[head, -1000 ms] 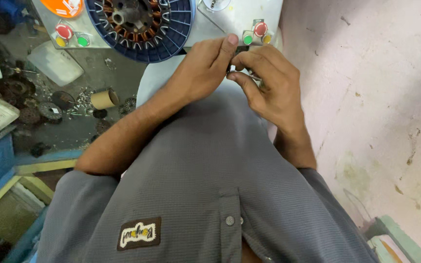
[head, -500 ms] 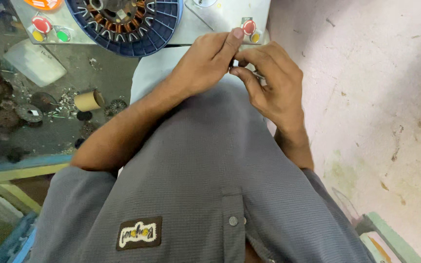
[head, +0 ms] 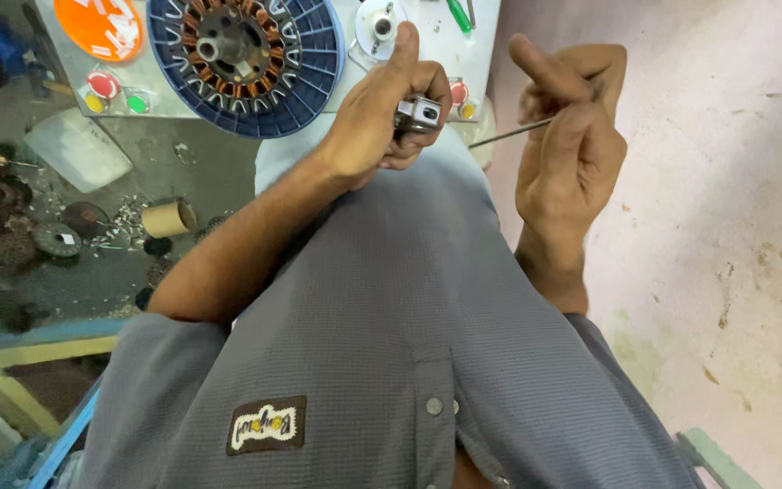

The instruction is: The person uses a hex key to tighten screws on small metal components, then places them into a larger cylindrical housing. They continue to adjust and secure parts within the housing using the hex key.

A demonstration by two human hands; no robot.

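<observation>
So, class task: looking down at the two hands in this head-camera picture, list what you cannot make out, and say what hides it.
- Small metal block: mostly hidden by the left hand closed on it.
- Thin metal rod: its upper end is hidden behind the right hand.
- Blue wheel with copper windings: its top is cut off by the frame edge.
- Green-handled tool: mostly cut off at the top edge.

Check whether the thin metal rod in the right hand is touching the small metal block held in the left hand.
Apart. The head view shows the thin rod in the right hand, its tip short of the metal block in the left hand, with shirt fabric visible between.
</observation>
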